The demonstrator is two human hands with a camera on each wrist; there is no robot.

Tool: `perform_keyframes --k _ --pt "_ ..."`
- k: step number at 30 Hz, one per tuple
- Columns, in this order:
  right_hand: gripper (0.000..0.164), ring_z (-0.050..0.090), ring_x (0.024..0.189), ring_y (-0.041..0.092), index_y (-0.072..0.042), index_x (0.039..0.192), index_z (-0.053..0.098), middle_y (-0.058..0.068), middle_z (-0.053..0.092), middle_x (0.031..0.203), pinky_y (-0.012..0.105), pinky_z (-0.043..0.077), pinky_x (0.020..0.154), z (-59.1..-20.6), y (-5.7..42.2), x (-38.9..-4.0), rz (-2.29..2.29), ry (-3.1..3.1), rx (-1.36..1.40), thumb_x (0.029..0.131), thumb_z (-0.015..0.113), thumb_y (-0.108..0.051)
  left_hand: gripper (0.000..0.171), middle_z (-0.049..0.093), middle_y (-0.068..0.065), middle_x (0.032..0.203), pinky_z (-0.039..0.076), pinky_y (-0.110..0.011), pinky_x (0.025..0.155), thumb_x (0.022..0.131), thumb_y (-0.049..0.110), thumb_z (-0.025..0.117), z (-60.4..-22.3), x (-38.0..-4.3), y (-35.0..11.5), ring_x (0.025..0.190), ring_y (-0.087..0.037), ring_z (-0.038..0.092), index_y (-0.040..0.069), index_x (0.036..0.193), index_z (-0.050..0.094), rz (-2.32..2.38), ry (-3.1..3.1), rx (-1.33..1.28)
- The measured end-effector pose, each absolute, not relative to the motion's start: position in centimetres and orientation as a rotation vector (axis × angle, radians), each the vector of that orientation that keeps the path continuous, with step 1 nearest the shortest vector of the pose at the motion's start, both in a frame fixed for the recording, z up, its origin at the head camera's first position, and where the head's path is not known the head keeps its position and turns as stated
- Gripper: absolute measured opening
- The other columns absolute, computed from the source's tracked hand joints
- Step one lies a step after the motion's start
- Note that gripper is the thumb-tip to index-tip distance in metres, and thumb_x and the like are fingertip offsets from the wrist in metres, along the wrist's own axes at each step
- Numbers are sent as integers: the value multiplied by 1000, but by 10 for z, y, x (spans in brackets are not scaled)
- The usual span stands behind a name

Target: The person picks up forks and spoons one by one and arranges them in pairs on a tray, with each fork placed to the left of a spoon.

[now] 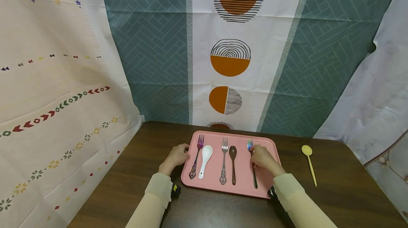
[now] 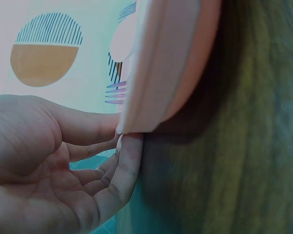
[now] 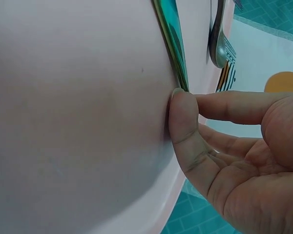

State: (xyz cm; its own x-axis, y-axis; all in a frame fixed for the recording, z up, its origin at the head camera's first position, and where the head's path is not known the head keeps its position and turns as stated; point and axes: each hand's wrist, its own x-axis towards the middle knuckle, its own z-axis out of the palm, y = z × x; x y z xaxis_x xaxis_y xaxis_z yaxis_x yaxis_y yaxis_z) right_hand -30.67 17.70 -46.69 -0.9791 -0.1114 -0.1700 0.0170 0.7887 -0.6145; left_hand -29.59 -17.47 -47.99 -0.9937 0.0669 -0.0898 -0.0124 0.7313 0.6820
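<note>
On a pink tray [image 1: 216,142] lie a purple fork [image 1: 199,145], a white spoon [image 1: 206,153], a silver fork [image 1: 224,145] and a brown spoon [image 1: 233,152], side by side. My left hand [image 1: 174,157] grips the tray's left edge, and the left wrist view shows the thumb and a finger at the rim [image 2: 156,63]. Toward the tray's right side, my right hand [image 1: 264,157] pinches a shiny blue-green fork [image 1: 254,178] near the middle of its length. In the right wrist view, thumb and fingertip meet at the green handle [image 3: 173,39], low over the tray surface.
A yellow spoon [image 1: 307,150] lies on the dark wooden table [image 1: 344,171], right of the tray. Patterned curtains [image 1: 146,47] hang behind the table's far edge, and a white embroidered cloth [image 1: 63,96] hangs on the left.
</note>
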Motion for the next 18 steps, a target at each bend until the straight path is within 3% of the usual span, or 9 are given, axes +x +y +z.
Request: perform_keyframes --k 18 --pt "45 61 44 20 13 133 53 16 61 61 33 54 46 -465 180 -304 -1055 2732 -100 89 59 9 41 66 -15 107 55 -47 88 97 5 66 -478 -295 -174 89 -26 60 -4 137 60 1088 2830 28"
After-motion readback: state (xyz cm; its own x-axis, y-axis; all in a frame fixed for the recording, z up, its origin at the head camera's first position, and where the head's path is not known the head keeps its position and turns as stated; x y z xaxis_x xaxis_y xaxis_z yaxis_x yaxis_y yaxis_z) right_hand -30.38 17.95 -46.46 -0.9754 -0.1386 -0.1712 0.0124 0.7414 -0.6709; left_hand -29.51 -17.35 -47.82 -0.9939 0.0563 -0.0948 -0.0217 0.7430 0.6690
